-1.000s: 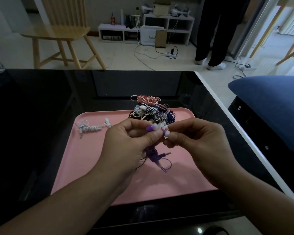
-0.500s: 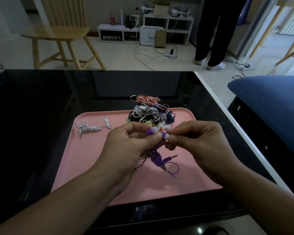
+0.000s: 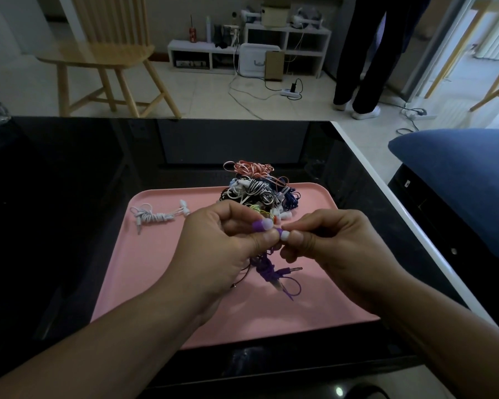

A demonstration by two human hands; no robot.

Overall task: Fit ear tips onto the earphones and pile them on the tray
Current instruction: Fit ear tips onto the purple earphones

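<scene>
My left hand (image 3: 222,243) grips the purple earphones (image 3: 267,269) above the pink tray (image 3: 162,272); one purple bud with a pale tip (image 3: 261,225) sticks up past its fingers, and the wound cable and plug hang below. Fingertips of my right hand (image 3: 326,240) pinch a white ear tip (image 3: 284,235) against the second purple bud, right next to my left thumb. A pile of wound earphones (image 3: 257,191) in several colours lies at the tray's far edge. A white wound pair (image 3: 156,216) lies alone at the tray's far left.
The tray sits on a glossy black table (image 3: 69,197) whose white right edge (image 3: 386,203) runs diagonally. A blue cushion (image 3: 458,174) is to the right. Beyond the table are a wooden chair (image 3: 104,59), a white shelf unit and a standing person's legs (image 3: 360,61).
The hanging purple cable has swung slightly, and the hands have shifted a little. My right fingertips stay pinched at the bud beside my left thumb.
</scene>
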